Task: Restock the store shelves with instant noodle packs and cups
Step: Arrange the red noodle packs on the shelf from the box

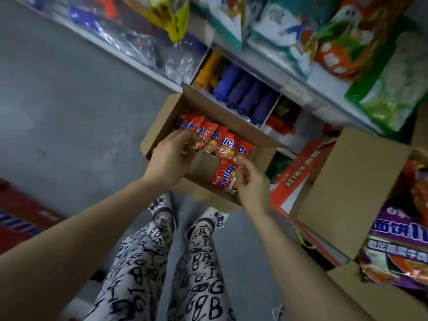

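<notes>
Right grip (251, 183) holds noodle pack (223, 176), lengthwise toward shelves (273, 63).

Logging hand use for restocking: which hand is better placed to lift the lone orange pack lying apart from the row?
Right. The right hand grips the lone orange pack by its edge; the left hand is occupied, gripping the row of packs behind it.

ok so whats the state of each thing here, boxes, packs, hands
noodle box: open, partly emptied
row of packs: standing on edge inside it
loose pack: lying in the gap, right hand grips it
left hand: fingers curled on the row of packs
second box: open, purple packs inside
</notes>
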